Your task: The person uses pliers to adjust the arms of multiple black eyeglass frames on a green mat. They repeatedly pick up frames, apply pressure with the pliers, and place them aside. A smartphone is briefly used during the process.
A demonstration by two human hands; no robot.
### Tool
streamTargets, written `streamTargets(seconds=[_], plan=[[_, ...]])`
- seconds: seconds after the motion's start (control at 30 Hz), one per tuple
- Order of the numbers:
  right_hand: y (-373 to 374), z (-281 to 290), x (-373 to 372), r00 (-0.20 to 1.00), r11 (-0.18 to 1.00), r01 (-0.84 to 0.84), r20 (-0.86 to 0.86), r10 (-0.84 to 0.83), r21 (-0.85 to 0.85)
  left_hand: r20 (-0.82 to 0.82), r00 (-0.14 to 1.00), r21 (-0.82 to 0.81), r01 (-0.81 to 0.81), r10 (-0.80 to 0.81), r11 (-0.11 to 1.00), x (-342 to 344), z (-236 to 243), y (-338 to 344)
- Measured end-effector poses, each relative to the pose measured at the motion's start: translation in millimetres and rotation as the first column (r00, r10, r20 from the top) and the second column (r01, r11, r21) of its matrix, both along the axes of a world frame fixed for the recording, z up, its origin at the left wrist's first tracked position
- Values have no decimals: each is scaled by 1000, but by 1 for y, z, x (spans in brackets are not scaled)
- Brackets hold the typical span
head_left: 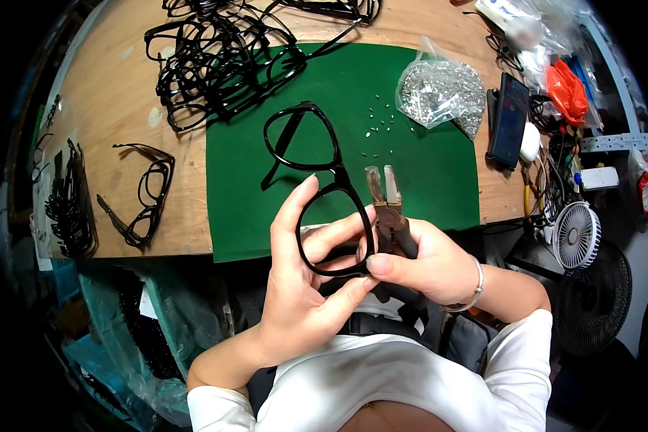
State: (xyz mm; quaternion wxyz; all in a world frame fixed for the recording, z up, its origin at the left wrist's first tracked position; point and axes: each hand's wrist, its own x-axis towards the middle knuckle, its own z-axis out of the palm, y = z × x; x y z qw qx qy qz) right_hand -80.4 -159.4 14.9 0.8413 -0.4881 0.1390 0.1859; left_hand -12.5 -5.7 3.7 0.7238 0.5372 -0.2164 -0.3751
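Note:
A black eyeglass frame [343,177] is held up over the near edge of the green mat. My left hand [291,295] grips its lower rim, with the fingers around and through the lens opening and the thumb near the hinge end. One temple folds behind the upper rim. Pliers [389,216] with pale-tipped jaws stand upright in my right hand [443,266], the jaws slightly apart and pointing away from me. My right thumb touches the rim's lower end. Whether anything tiny sits between the fingertips there, I cannot make out.
Several small metal bits [368,134] lie on the green mat [245,216] beside a clear bag [439,90] full of them. Black eyeglass frames [216,72] are heaped at the back left. Another frame [151,191] lies left. A phone [509,119] and small fan [577,235] are right.

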Motion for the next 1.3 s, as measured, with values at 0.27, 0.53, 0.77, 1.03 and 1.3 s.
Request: streamTargets(seconds=[0.27,0.53,0.77,1.03,1.3], plan=[[-29,12,-8,849,720,-440,15,529,-537,-83,997,-44,1,-5,999,8,8,16],[-24,21,10,732,527,-573,-102,673,-628,-59,998,-36,16,-18,999,5,3,14],[-20,10,3,779,418,-435,-101,618,-798,-103,994,12,26,-25,1000,4,0,10],[-46,-13,13,866,584,-442,-155,475,-681,-46,999,144,7,-1,989,10,2,8],[-60,-60,19,957,154,60,100,272,-986,-9,990,37,-138,139,990,-9,-20,37]])
